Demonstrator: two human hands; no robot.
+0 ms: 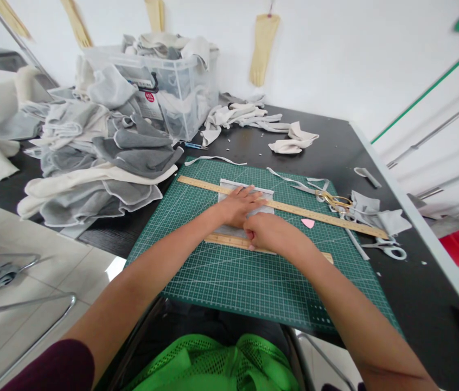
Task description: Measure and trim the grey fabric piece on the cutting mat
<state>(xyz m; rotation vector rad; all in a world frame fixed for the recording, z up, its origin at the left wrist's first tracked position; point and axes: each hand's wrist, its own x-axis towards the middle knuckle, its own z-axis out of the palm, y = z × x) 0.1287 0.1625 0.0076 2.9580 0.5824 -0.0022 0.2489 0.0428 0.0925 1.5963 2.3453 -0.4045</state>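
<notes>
My left hand point(241, 205) lies flat, fingers spread, over a grey piece of fabric point(268, 194) and the long wooden ruler point(314, 213) that crosses it. Close beside it, my right hand point(266, 232) is closed, its fingertips at the fabric's lower side by a shorter wooden ruler point(225, 240). Whatever the right fingers may hold is hidden. Beneath everything is a green cutting mat point(197, 277) with a white grid. A pink tailor's chalk point(307, 223) rests on the mat, right of my hands.
Gold-handled scissors point(337, 203) and white-handled scissors point(392, 250) lie at the right among fabric scraps point(365, 202). Piled grey and cream cloth point(103, 146) fills the left, before a clear plastic bin point(180, 98). A blue pen-like tool point(196, 145) lies behind the mat.
</notes>
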